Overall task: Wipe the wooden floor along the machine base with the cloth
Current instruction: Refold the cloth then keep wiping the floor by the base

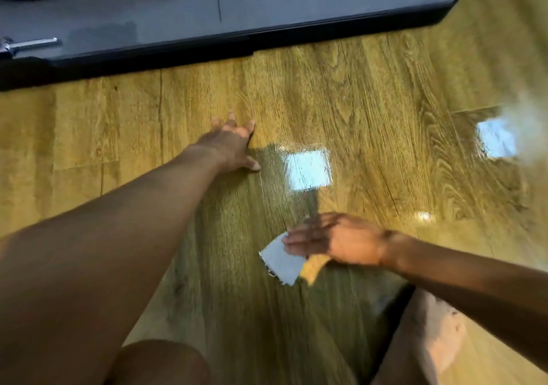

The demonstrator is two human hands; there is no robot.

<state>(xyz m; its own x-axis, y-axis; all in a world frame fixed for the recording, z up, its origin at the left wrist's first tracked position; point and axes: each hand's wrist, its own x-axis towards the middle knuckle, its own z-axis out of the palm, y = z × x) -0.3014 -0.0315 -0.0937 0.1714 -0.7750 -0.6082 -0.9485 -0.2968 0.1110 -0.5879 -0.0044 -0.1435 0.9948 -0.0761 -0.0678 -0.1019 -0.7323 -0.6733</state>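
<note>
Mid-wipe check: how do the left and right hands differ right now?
The left hand lies flat on the bare wooden floor, fingers spread; the right hand presses the white cloth. The left hand sits nearer the machine base; the right hand is closer to the person. The right hand is more blurred than the left hand. Both have straight fingers, no curled grip.
</note>
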